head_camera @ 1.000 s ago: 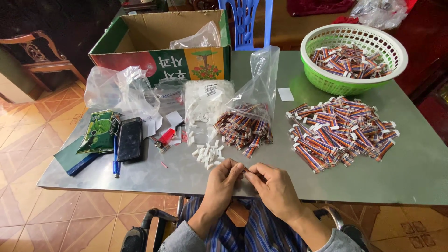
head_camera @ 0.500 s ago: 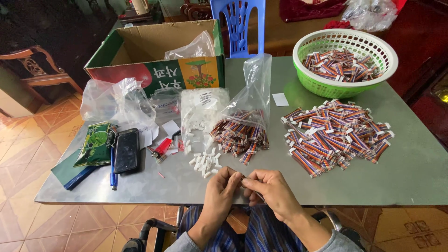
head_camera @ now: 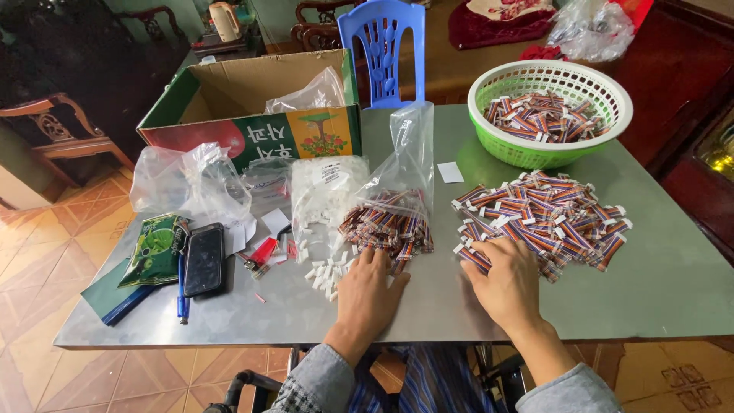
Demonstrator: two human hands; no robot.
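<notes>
Now, looking down from my head, my left hand [head_camera: 368,294] lies flat and open on the grey table [head_camera: 657,291], fingertips touching the clear bag of striped wire bundles [head_camera: 386,226], gripping nothing. Just left of it lie small white connectors [head_camera: 325,271]. My right hand [head_camera: 506,284] rests palm down, fingers spread, on the near edge of the loose wire pile [head_camera: 547,218]. Beyond that hand stands a green basket [head_camera: 604,126].

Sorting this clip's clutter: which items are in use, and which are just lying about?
In use: left hand at bag of striped cable pieces; right hand on loose pile; white connectors; green basket.
Lying about: phone, green packet, pen, cardboard box.
</notes>
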